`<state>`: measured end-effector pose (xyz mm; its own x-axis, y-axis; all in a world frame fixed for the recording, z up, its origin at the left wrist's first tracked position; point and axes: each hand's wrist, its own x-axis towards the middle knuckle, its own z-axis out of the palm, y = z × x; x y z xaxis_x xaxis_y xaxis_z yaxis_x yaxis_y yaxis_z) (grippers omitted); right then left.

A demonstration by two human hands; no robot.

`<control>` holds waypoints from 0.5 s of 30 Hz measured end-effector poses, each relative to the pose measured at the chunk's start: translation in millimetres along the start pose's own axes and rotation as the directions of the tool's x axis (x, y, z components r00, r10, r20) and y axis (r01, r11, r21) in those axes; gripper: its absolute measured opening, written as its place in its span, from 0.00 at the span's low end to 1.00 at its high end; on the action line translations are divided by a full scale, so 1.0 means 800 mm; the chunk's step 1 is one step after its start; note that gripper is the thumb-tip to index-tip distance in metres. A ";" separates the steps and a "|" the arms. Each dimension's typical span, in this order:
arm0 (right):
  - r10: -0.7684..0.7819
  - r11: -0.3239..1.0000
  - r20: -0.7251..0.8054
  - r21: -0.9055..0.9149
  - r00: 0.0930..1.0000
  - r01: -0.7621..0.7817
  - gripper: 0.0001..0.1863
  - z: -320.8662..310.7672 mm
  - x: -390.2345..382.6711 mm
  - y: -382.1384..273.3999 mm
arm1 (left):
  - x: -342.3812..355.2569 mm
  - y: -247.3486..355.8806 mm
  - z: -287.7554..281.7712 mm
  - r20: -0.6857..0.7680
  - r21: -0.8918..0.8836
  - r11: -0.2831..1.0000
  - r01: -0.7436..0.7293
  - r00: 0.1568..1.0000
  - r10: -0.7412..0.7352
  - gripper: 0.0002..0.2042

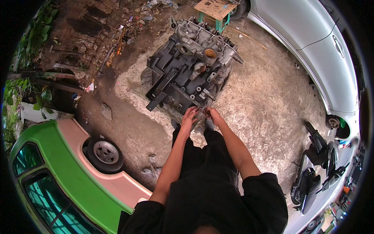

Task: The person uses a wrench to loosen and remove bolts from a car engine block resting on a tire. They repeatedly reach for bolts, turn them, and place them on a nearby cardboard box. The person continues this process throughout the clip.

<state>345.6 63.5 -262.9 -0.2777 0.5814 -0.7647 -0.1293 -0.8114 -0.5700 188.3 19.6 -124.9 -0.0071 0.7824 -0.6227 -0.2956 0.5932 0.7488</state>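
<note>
— What sits on the ground there?

— An engine [191, 68], a blocky lump of dark greasy cast metal with a paler aluminium top, ribbed and full of round ports. It rests on a worn sack on rough, sandy concrete [269, 101].

— And the hands?

— Both meet at the engine's near edge. The left hand [189, 117] lies fingers-down on the metal; the right hand [212, 114] is just beside it, fingers curled. Something small may be pinched between them, but I cannot tell at this size.

— What crowds the spot?

— A green and pink car [66, 171] with a tyre [104, 153] to the left, a silver car [311, 43] to the right, black scooters [317, 171] lower right, a small wooden stool [214, 9] beyond the engine. The person's dark trousers hide the ground below the hands.
</note>
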 end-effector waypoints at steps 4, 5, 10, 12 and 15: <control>0.016 1.000 0.033 0.003 0.999 -0.016 0.14 -0.001 -0.006 -0.005 | -0.001 0.000 -0.003 0.031 -0.020 1.000 -0.002 1.000 0.002 0.20; 0.029 1.000 0.029 -0.009 0.999 -0.029 0.14 -0.001 -0.007 -0.007 | -0.002 0.000 -0.005 0.036 -0.019 1.000 0.004 0.999 -0.003 0.20; 0.060 0.998 0.092 -0.024 0.994 -0.058 0.12 -0.004 -0.007 -0.019 | -0.002 -0.002 -0.007 0.052 -0.002 1.000 0.027 0.998 -0.027 0.19; 0.061 0.998 0.072 -0.027 0.996 -0.059 0.12 -0.004 -0.006 -0.019 | -0.001 -0.004 -0.006 0.050 0.005 1.000 0.026 0.998 -0.027 0.20; 0.041 0.999 0.033 -0.020 0.999 -0.041 0.12 -0.004 -0.004 -0.017 | 0.003 -0.009 -0.004 0.052 -0.017 1.000 0.007 0.999 -0.007 0.21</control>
<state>351.6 72.9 -253.8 -0.3143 0.5452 -0.7772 -0.0986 -0.8330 -0.5444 187.0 16.8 -132.7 0.0441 0.7873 -0.6150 -0.3123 0.5957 0.7400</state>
